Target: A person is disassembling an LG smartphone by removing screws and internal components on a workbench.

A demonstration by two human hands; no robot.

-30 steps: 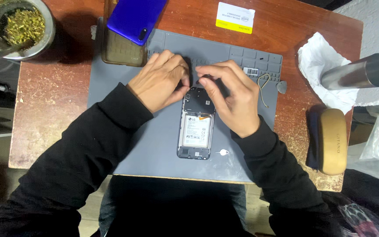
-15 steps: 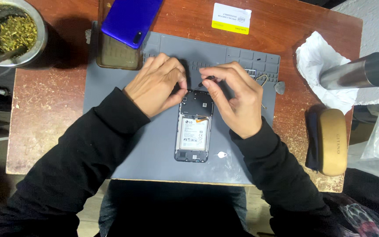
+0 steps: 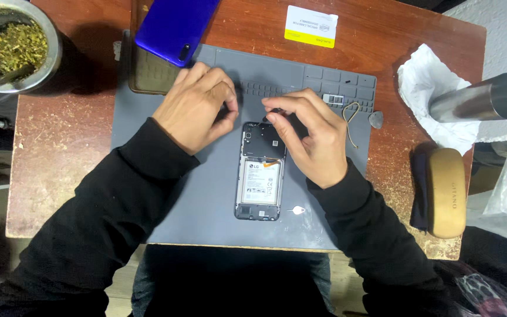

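Observation:
An opened phone [image 3: 259,179] lies without its back on the grey work mat [image 3: 206,199], its battery and black upper board showing. My right hand [image 3: 315,138] hovers over the phone's top right corner, with thumb and forefinger pinched on a small black part [image 3: 274,111]. My left hand [image 3: 198,105] rests curled on the mat just left of the phone's top. Whether its fingers hold anything is hidden. The blue back cover [image 3: 174,26] lies at the mat's far left corner.
A small pin [image 3: 296,210] lies right of the phone. A wire loop [image 3: 352,123] and a grey pick [image 3: 376,120] sit at the mat's right. Metal bowl of herbs [image 3: 16,47] far left; yellow-white card [image 3: 311,26], crumpled tissue [image 3: 426,94], metal cylinder [image 3: 479,97] and tan case [image 3: 446,191] right.
My hands have drawn apart from over the phone's top, uncovering its upper board. The right hand now pinches the small black part just above the phone.

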